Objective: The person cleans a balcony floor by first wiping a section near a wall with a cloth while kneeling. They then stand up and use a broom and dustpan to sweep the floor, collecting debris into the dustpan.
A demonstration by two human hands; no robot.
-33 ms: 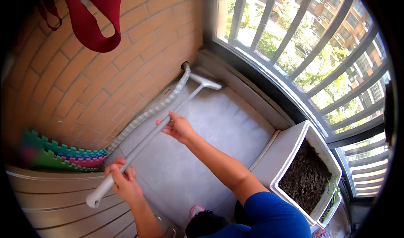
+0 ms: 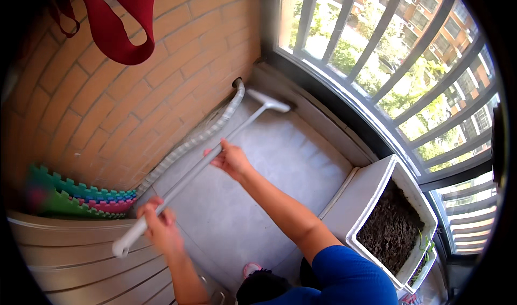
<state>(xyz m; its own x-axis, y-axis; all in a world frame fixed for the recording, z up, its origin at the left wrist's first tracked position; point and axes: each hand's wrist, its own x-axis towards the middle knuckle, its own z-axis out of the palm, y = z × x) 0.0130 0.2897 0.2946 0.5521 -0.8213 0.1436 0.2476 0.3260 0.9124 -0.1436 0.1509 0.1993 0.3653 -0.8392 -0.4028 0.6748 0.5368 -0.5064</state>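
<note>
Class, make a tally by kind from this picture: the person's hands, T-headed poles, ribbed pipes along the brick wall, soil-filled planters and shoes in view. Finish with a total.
Hands: 2, left hand and right hand
T-headed pole: 1
Ribbed pipe: 1
Planters: 2, large planter and smaller planter
Shoe: 1
Total: 7
</note>
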